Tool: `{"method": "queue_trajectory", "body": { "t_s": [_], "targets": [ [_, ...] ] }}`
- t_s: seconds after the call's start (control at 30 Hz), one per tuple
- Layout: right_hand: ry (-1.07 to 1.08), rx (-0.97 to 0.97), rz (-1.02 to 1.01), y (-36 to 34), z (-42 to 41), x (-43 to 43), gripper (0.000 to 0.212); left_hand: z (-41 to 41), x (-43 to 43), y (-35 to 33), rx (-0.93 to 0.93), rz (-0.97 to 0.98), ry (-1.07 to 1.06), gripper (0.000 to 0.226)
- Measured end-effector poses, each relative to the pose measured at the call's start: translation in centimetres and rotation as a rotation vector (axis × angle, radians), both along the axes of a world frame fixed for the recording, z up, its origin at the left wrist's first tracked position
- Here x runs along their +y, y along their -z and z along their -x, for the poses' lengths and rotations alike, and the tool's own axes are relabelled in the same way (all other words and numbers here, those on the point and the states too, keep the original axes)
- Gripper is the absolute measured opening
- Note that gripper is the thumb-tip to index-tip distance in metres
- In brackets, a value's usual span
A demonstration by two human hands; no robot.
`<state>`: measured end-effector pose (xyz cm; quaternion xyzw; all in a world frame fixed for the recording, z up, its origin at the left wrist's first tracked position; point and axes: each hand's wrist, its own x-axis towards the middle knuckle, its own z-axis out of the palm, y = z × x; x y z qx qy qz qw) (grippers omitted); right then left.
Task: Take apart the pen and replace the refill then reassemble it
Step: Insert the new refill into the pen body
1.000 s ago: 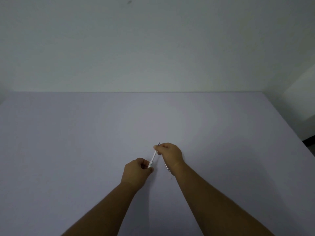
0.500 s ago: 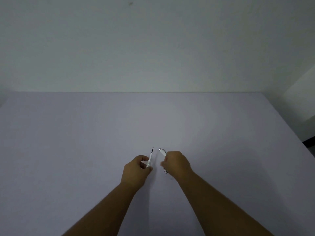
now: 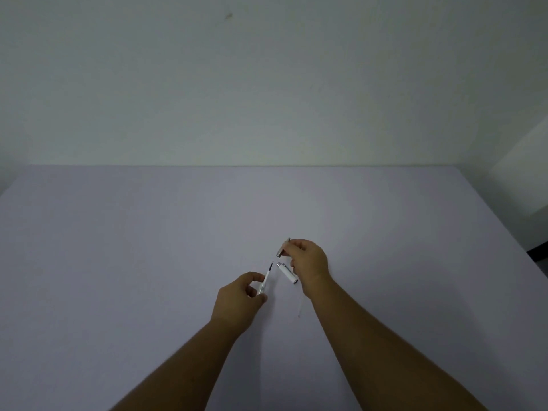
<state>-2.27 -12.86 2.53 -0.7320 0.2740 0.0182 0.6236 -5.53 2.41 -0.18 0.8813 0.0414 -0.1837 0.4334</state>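
My left hand [image 3: 240, 301] pinches the lower end of a white pen barrel [image 3: 264, 281] whose thin refill with a dark tip sticks out and points up and away. My right hand [image 3: 308, 262] holds a small grey front piece of the pen [image 3: 283, 248] between its fingertips, a little beyond and to the right of the refill tip. A white pen cap with a metal end [image 3: 287, 273] lies on the table just under my right hand. A thin pale spare refill [image 3: 300, 307] lies faintly visible beside my right wrist.
The work happens on a wide pale lilac table [image 3: 148, 247] that runs to a plain wall at the back. The table's right edge [image 3: 504, 229] drops off beside a dark floor corner.
The front piece has come off the barrel. My right hand has carried it up and to the right, baring the refill tip, and the cap under that hand is now uncovered.
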Motion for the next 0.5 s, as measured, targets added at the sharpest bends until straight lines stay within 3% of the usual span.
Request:
{"method": "queue_trajectory", "body": {
  "t_s": [0.27,0.5],
  "targets": [
    [-0.066,0.019,0.011,-0.1,0.2,-0.1,0.026,-0.4,-0.7,-0.1,-0.003,-0.014,0.012,0.026],
    [-0.146,0.048,-0.002,0.6,0.3,-0.2,0.016,-0.5,-1.0,-0.4,0.013,-0.017,-0.025,0.028]
  ]
}}
